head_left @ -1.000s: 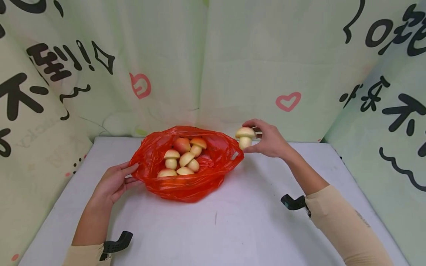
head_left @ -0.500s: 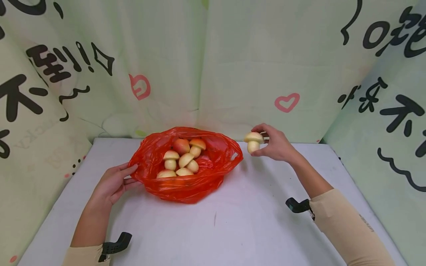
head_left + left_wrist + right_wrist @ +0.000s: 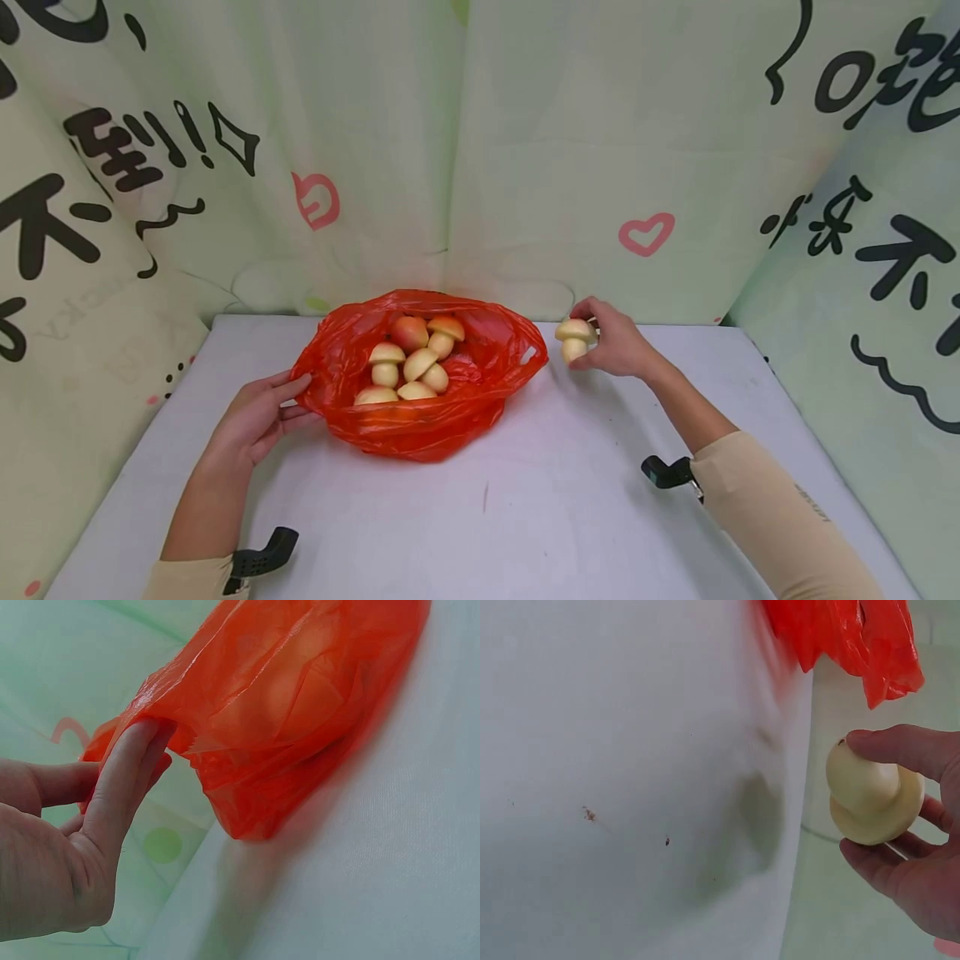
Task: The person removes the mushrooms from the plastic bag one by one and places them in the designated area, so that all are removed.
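A red plastic bag [image 3: 420, 425] lies with its mouth spread on the white table, several mushrooms [image 3: 386, 354] inside, pale-stemmed with yellow to red caps. My left hand [image 3: 251, 417] pinches the bag's left rim between thumb and fingers; in the left wrist view some fingers [image 3: 124, 776] go under the plastic fold. To the right of the bag, my right hand [image 3: 618, 340] holds one cream mushroom [image 3: 574, 340] upright, cap on top. Thumb and fingers grip it from the side in the right wrist view, where the mushroom [image 3: 866, 784] shows a shadow on the table.
The white table [image 3: 487, 533] ends at the back against a pale green curtain [image 3: 540, 167] with black writing and pink hearts. Curtain also hangs at both sides. Small dark specks [image 3: 590, 814] dot the table in the right wrist view.
My right hand has carried the mushroom from the bag's right rim to the right, then lowered it towards the table. The left hand and the bag stay in place.
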Available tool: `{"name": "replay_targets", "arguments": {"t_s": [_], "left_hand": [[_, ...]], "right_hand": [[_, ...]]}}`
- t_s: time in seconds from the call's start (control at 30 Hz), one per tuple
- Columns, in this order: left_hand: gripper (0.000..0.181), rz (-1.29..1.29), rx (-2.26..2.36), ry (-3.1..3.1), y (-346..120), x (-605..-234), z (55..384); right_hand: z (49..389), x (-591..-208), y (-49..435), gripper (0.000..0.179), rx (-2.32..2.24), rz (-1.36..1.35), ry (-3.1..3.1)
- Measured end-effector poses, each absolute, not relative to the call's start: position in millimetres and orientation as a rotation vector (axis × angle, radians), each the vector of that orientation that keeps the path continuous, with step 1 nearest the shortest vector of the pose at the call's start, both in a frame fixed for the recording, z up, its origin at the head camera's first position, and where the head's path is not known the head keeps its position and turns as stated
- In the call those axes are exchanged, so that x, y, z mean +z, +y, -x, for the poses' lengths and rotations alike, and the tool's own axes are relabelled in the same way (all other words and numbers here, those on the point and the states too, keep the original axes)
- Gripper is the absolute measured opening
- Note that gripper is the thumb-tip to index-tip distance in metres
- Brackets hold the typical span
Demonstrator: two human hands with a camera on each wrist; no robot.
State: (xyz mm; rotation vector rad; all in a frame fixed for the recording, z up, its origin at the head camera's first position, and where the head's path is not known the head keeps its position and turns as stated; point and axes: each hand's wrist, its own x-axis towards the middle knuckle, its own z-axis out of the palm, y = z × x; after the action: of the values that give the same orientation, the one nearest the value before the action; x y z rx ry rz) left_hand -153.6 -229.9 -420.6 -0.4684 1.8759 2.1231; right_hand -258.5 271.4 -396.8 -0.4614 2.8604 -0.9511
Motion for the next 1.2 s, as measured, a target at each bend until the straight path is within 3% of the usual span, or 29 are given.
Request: {"name": "replay_targets", "arguments": {"t_s": [1.2], "left_hand": [[0.067, 0.459, 2.123, 1.889, -229, -420, 153]], "right_hand": [[260, -423, 265, 0.074, -0.817, 0.275, 2.856]]}}
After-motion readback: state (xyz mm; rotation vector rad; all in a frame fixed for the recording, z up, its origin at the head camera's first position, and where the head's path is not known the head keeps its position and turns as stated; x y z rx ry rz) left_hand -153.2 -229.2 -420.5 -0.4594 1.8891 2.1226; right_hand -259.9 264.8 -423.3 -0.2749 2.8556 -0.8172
